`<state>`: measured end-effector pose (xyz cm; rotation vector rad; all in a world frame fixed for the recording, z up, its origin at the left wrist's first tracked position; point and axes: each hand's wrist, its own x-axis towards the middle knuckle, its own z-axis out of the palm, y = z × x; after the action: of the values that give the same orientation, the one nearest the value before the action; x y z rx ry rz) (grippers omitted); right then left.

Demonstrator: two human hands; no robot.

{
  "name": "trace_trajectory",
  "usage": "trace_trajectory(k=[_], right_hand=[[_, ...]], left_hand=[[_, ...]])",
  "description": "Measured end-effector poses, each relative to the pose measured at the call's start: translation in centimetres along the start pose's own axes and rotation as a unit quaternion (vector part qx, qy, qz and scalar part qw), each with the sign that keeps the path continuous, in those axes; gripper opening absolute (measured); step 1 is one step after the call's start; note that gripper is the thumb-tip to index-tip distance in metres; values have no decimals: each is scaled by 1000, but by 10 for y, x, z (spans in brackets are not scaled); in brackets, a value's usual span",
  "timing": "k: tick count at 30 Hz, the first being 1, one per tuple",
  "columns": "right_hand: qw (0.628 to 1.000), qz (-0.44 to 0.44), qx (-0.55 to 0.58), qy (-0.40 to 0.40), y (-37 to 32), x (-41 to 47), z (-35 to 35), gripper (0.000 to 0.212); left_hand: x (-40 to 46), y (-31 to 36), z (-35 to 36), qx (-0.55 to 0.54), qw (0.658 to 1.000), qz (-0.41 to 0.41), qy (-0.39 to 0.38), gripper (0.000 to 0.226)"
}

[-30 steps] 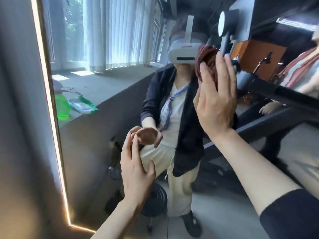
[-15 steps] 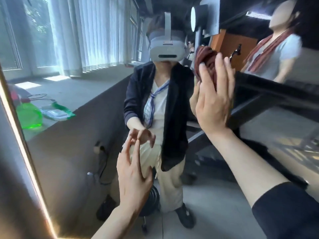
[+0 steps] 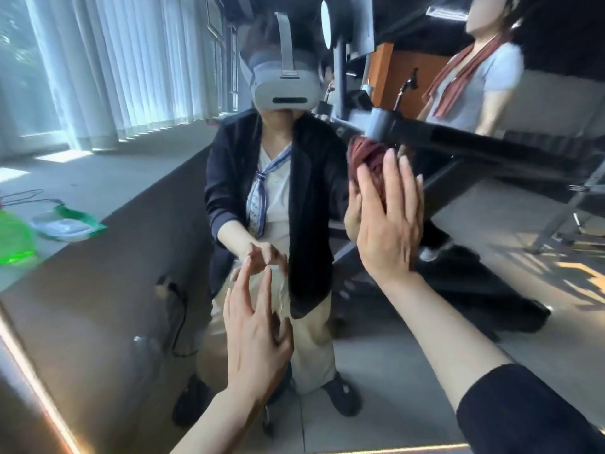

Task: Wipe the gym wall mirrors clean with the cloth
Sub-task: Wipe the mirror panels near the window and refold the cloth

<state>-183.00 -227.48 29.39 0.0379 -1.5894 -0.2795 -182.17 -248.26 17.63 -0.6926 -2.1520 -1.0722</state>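
One cloth point(image 3: 368, 162), dark red and bunched, is sitting right of centre in the frame, pressed against the mirror point(image 3: 108, 290). Right hand point(image 3: 388, 221) is covering it from behind, fingers straight and spread, palm flat on the wad, so only the cloth's top and left edge are showing above the fingertips. Hand's reflection is peeking out at its left edge, touching it.

Left hand point(image 3: 257, 335) is sitting lower centre, fingers long and loosely spread, holding nothing, fingertips right at the glass and meeting their own reflection. Cannot tell if they are pressing or just touching.

Mirror is filling nearly the whole frame; a lit warm strip point(image 3: 29, 375) is running down its lower left edge and along the bottom right.

Reflected in the glass: person wiping, centre frame, wearing a grey headset point(image 3: 284, 83), dark jacket, striped neck scarf, light trousers, dark shoes. Second person point(image 3: 474, 80) is standing upper right, grey tee, reddish towel round the neck. Black gym machine frame point(image 3: 474, 142) is crossing the right side just above the cloth. White vertical blinds point(image 3: 124, 67) are covering the windows upper left. Green plastic item point(image 3: 13, 237) and a green-edged packet point(image 3: 65, 224) are lying on the ledge at far left. Black cable is hanging down the low wall, lower left of centre.
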Motion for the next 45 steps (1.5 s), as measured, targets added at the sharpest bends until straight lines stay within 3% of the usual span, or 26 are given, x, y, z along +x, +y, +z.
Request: trace_trajectory(k=[1, 3, 4, 6, 8, 11, 13, 15, 18, 21, 24, 26, 30, 34, 37, 41, 43, 45], right_hand=[[998, 59, 2, 32, 4, 14, 3, 35], [996, 69, 1, 49, 8, 6, 7, 36], [999, 39, 2, 28, 8, -15, 6, 42], [994, -64, 15, -88, 13, -83, -3, 61], [960, -184, 0, -209, 24, -143, -25, 72], [929, -258, -46, -262, 50, -145, -42, 75], [962, -162, -44, -215, 60, -101, -38, 64], [993, 18, -52, -104, 74, -43, -30, 47], [983, 183, -15, -10, 89, 7, -21, 45], [983, 182, 8, -10, 69, -46, -17, 44], [981, 145, 15, -126, 43, -147, -30, 57], [979, 124, 19, -162, 43, -169, -36, 64], [988, 130, 2, -86, 75, -78, -24, 48], [979, 203, -3, -19, 113, 2, -18, 46], [965, 262, -18, -11, 114, -54, -23, 45], [907, 414, 9, -77, 85, -158, -45, 52], [913, 403, 7, -65, 85, -147, -39, 52], [949, 313, 0, -42, 98, -96, -30, 49]], left_hand=[[1, 2, 2, -6, 1000, 7, -1, 103], [0, 8, 7, -13, 1000, 23, -10, 100], [0, 10, 8, -11, 999, 31, -18, 97], [1, 15, 11, -4, 998, 41, -39, 88], [2, 19, 14, 8, 997, 45, -61, 84], [7, 26, 18, 23, 995, 55, -86, 89], [11, 32, 22, 32, 993, 69, -95, 90], [15, 41, 25, 37, 991, 84, -96, 88], [16, 52, 34, 50, 989, 106, -95, 91], [15, 55, 41, 68, 986, 128, -87, 95], [17, 57, 47, 92, 981, 157, -71, 91], [20, 58, 50, 116, 973, 193, -59, 83], [36, 72, 58, 130, 961, 234, -69, 72], [46, 96, 70, 131, 960, 238, -71, 80], [43, 104, 79, 135, 957, 244, -78, 89], [39, 107, 89, 158, 949, 260, -86, 91], [42, 111, 93, 162, 944, 277, -76, 87], [47, 118, 97, 155, 943, 287, -60, 82]])
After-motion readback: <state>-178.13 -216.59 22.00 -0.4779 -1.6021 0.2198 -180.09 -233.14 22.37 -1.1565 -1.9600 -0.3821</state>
